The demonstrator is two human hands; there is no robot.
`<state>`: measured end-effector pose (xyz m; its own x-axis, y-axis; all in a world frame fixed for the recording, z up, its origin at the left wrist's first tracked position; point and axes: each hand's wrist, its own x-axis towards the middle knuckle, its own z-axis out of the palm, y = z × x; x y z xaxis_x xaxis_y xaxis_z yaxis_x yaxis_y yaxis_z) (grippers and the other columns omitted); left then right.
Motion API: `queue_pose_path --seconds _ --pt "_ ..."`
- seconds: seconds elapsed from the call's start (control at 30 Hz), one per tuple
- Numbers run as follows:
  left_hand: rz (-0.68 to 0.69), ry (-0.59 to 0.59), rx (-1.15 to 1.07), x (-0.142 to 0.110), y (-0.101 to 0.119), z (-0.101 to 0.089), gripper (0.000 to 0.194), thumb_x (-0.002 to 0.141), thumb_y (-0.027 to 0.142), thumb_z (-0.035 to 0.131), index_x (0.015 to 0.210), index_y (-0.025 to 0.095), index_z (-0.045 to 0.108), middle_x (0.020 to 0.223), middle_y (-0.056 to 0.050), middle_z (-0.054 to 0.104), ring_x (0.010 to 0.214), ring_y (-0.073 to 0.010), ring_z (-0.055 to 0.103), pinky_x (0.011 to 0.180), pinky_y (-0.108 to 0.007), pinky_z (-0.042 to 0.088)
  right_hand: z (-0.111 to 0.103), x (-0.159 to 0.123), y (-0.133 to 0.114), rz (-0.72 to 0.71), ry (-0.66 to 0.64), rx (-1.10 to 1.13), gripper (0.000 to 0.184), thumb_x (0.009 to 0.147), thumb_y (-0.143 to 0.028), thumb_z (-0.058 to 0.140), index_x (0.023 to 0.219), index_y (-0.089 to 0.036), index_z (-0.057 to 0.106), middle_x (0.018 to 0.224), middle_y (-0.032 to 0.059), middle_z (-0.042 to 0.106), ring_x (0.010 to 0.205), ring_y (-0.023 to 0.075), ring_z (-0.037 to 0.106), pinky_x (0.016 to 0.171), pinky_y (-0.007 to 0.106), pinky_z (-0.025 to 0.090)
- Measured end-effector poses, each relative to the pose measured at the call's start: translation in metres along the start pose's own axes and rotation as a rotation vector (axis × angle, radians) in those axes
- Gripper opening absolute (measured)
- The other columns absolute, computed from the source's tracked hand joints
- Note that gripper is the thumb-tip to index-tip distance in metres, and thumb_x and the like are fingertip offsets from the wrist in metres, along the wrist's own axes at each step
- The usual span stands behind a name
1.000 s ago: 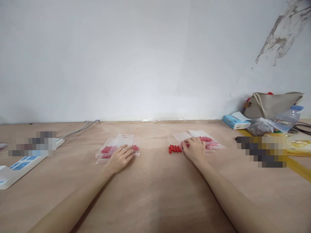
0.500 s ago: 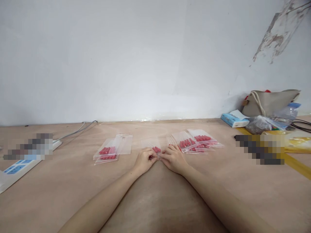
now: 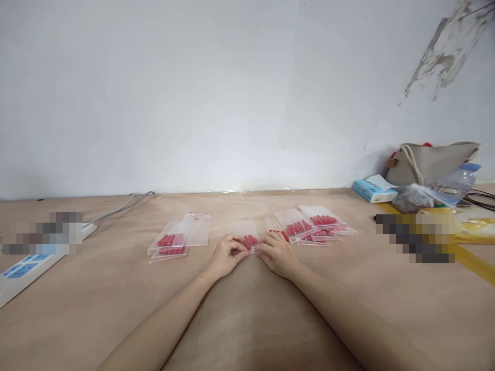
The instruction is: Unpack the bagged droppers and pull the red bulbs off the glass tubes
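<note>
Between my hands lies a clear zip bag with small red capsule-shaped pieces inside. My left hand pinches the bag's near edge between thumb and fingers. At the right end of that same edge, the fingertips of my right hand are closed on the plastic. Just beyond the right hand, several thin pale sticks with red ends lie on the table, partly hidden by its fingers.
Filled zip bags are piled on the right; more bags overlap on the left. A power strip is at far left. Toward the right wall are a tissue pack, a grey bag and yellow tape.
My left hand has shifted slightly left along the bag's near edge, and more of the red pieces show. The right hand stays almost in place.
</note>
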<state>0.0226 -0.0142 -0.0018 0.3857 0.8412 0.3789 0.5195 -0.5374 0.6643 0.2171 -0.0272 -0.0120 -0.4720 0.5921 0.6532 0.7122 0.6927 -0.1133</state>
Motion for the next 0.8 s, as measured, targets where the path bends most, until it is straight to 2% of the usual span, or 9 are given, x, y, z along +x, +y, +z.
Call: queue_pose_path --seconds 0.17,0.3,0.43,0.53,0.67,0.8 --pt "-0.045 -0.008 -0.105 0.002 -0.004 0.002 0.006 0.067 0.026 0.066 0.066 0.019 0.067 0.088 -0.004 0.060 0.082 -0.0145 0.056 0.073 -0.028 0.046 -0.001 0.000 0.000 -0.089 0.018 0.035 0.020 0.082 -0.018 0.047 0.090 -0.028 0.063 0.087 0.0012 0.059 0.083 0.0140 0.045 0.071 0.028 0.029" --pt "-0.057 -0.004 -0.127 0.003 -0.005 0.002 0.006 0.065 0.025 0.068 0.065 0.020 0.067 0.088 -0.004 0.060 0.083 -0.0154 0.056 0.076 -0.029 0.046 -0.001 0.000 -0.001 -0.112 0.017 -0.004 0.021 0.082 -0.019 0.048 0.090 -0.030 0.064 0.088 0.0011 0.060 0.085 0.0141 0.045 0.072 0.029 0.028" --pt "-0.089 -0.011 -0.112 0.003 -0.005 0.002 0.007 0.063 0.026 0.070 0.065 0.020 0.067 0.089 -0.003 0.061 0.084 -0.0162 0.056 0.078 -0.030 0.045 0.000 0.001 -0.002 -0.108 0.039 -0.077 0.018 0.082 -0.020 0.048 0.084 -0.028 0.065 0.083 0.0014 0.060 0.083 0.0148 0.045 0.071 0.030 0.027" --pt "-0.080 -0.021 -0.111 0.003 -0.002 0.002 0.008 0.066 0.028 0.068 0.067 0.020 0.067 0.087 -0.003 0.061 0.084 -0.0161 0.056 0.078 -0.030 0.045 0.000 0.002 -0.004 -0.117 0.031 -0.109 0.018 0.082 -0.018 0.048 0.078 -0.025 0.064 0.079 0.0015 0.060 0.079 0.0147 0.044 0.069 0.030 0.027" --pt "-0.083 0.019 -0.087 0.003 0.001 0.002 0.008 0.069 0.026 0.064 0.067 0.019 0.067 0.090 -0.004 0.059 0.084 -0.0155 0.056 0.076 -0.030 0.046 0.001 0.003 -0.008 -0.073 0.024 -0.081 0.017 0.080 -0.016 0.049 0.073 -0.023 0.064 0.078 0.0019 0.059 0.078 0.0148 0.044 0.067 0.029 0.028" --pt "-0.074 0.076 -0.036 0.002 0.002 0.003 0.005 0.069 0.021 0.062 0.066 0.018 0.065 0.096 -0.006 0.056 0.090 -0.0161 0.055 0.078 -0.029 0.046 0.005 0.002 -0.012 0.013 0.003 0.042 0.016 0.078 -0.014 0.049 0.072 -0.020 0.062 0.077 0.0021 0.057 0.076 0.0134 0.046 0.065 0.026 0.031"
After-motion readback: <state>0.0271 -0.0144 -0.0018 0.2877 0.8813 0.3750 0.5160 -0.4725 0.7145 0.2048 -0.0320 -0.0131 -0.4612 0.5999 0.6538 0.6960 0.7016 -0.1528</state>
